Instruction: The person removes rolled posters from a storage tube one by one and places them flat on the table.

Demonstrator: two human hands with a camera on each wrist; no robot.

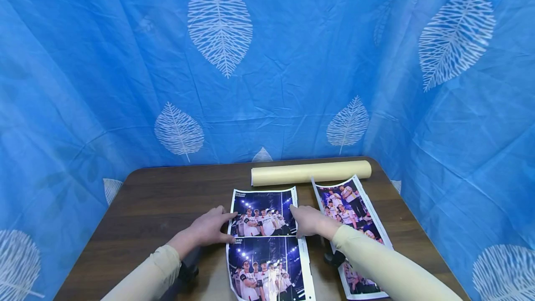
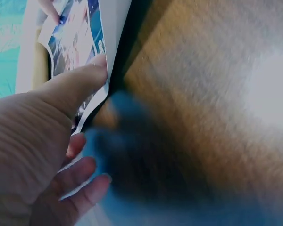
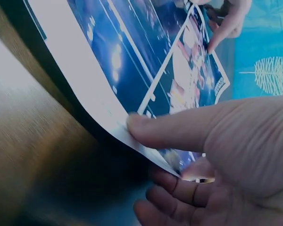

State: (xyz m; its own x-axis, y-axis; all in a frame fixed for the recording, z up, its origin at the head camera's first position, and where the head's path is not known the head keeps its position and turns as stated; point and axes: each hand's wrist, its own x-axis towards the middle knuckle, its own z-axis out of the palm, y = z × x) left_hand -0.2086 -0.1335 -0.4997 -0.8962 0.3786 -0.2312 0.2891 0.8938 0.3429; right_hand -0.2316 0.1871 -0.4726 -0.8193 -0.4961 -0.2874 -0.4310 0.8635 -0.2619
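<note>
We see the left hand and the right hand on opposite long edges of one printed sheet, low and centre in the head view. Each is nearly closed: in the wrist views we find the thumbs over the printed face and fingers at or under the margin, so we read both as pinching its edges. The remaining fingers we can see curl loosely below the paper.

The relation that matters most, we judge, is this: the sheet lies directly between the hands, its long axis running from the bottom of the frame up towards the centre. Both hands touch it, so neither is nearer; they meet it near the white line dividing its two group pictures. In both wrist views we see the gripped edges raised off the wood.

Outward to the right, we note a second sheet, slanting from upper left to lower right, with the right sleeve crossing over it; the right hand is the nearer one. Above both sheets, a cream roll lies crosswise along the back of the brown table. Beyond, we see blue cloth with white leaf prints.
</note>
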